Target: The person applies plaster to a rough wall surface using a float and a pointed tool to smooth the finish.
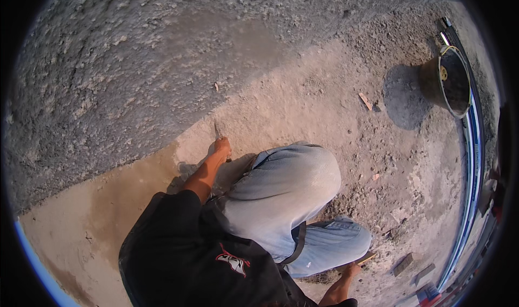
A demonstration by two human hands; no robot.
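My left hand is closed round the handle of a hand tool with a narrow metal blade, which looks like a trowel seen edge-on. The blade's tip points away from me, at the dusty ground close to a rough grey plastered surface. My right hand is low beside my bent leg, near a tan shoe. Its fingers are partly hidden, and whether it holds anything cannot be seen.
A dark bucket stands at the far right, casting a round shadow. Long metal bars run along the right side. A reddish shard and several small blocks, one near the lower right, lie on the rubble-strewn ground.
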